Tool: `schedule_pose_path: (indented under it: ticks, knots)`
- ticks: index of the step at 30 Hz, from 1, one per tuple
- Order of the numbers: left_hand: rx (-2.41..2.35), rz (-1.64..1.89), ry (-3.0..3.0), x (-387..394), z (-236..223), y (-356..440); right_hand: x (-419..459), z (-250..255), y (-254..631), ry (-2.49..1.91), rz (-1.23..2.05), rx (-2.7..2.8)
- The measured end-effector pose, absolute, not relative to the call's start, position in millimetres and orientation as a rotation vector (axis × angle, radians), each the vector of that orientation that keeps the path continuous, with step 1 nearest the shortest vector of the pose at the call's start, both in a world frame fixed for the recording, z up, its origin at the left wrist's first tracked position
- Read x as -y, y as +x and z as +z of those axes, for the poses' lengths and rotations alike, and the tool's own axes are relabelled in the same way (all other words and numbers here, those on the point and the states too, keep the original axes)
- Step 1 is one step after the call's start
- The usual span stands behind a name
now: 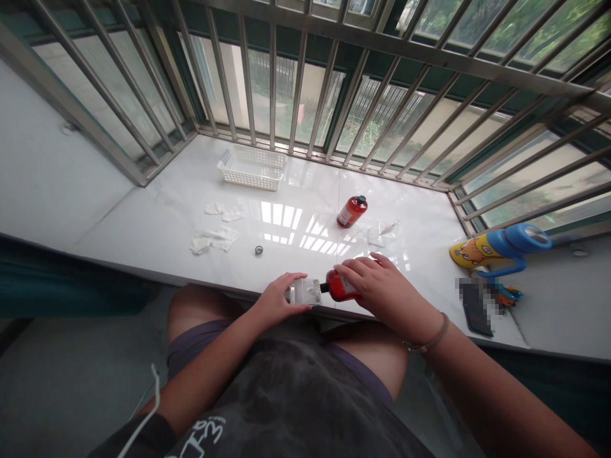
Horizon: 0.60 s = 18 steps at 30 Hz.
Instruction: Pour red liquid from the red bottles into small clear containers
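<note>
My right hand (377,286) is wrapped around a small red bottle (338,287) lying tipped on its side at the near edge of the white sill (157,222). Its neck points left into a small clear plastic packet (305,291), which my left hand (279,299) pinches and steadies. A black bottle cap (259,250) lies loose on the sill a little beyond my left hand. A second red bottle (352,211) with a black cap lies on the sill farther back, untouched.
A white mesh basket (252,167) stands by the window bars. Crumpled white wipes (214,240) and another pair (224,211) lie at left. A clear empty packet (382,232) sits past my right hand. A blue and yellow flask (496,247) and a dark phone (477,308) lie at right.
</note>
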<state>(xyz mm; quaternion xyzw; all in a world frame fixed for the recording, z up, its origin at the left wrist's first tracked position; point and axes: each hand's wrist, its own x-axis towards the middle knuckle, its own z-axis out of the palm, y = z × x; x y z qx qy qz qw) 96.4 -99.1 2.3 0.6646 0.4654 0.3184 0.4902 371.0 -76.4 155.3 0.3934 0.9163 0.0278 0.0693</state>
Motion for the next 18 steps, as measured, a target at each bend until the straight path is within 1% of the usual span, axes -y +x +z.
schedule_pose_path:
  ticks: [18]
  knots:
    - [-1.129, 0.772, 1.635, 98.1, 2.8, 97.9, 74.1, 157.5, 367.8, 1.125, 0.183, -2.771]
